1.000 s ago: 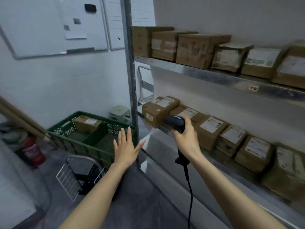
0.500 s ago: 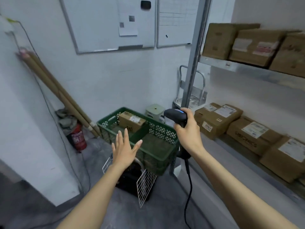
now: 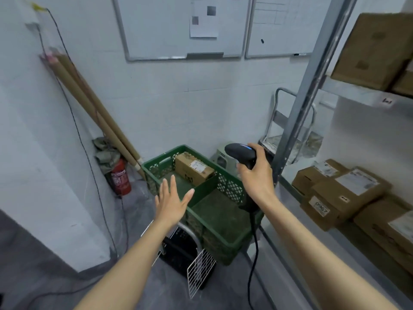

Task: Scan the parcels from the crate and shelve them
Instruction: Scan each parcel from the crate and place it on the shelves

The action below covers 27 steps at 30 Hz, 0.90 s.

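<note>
— Where is the parcel?
— I see one cardboard parcel [image 3: 193, 168] in the far compartment of the green crate [image 3: 230, 189], near the white tiled wall [image 3: 178, 97].
— And the hands?
— My left hand [image 3: 171, 201] is spread flat over the crate's near corner and holds nothing. My right hand [image 3: 257, 175] grips the barcode scanner [image 3: 240, 153]. More shelved parcels [image 3: 348, 191] lie at the right, and a fire extinguisher [image 3: 120, 177] stands on the grey floor [image 3: 55, 276].
</note>
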Available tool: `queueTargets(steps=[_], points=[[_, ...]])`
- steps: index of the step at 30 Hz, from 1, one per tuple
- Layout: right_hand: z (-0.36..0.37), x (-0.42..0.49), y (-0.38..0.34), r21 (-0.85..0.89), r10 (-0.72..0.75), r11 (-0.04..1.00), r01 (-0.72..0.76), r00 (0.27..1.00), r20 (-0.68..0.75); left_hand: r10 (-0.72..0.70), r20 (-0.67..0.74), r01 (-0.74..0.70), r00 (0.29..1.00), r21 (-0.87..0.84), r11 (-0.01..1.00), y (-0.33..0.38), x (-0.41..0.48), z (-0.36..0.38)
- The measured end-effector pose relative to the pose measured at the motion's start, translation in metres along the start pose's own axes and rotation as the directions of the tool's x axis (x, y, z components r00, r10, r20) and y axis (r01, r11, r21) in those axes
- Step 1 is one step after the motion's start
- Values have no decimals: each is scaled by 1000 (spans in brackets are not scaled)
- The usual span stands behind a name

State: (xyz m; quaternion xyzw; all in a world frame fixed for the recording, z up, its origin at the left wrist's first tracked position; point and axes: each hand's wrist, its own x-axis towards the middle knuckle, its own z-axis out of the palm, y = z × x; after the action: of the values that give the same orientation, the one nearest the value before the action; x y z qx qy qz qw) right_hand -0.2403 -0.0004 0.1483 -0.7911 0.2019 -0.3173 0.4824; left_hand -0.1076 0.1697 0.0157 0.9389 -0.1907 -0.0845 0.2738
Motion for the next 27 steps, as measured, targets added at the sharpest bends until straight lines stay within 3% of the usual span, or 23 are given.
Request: queueTargets(steps=[10,18,27], points=[[25,116,56,-6,42,999,-42,992,121,-182,8,182,983,-72,981,21,93,35],[67,169,87,-24,93,996,-90,981,171,-220,16,221,975,-90,971,9,154,48],[119,217,123,-63,163,986,-156,978,130,-207,116,222,971,-135,966,-16,233,74]])
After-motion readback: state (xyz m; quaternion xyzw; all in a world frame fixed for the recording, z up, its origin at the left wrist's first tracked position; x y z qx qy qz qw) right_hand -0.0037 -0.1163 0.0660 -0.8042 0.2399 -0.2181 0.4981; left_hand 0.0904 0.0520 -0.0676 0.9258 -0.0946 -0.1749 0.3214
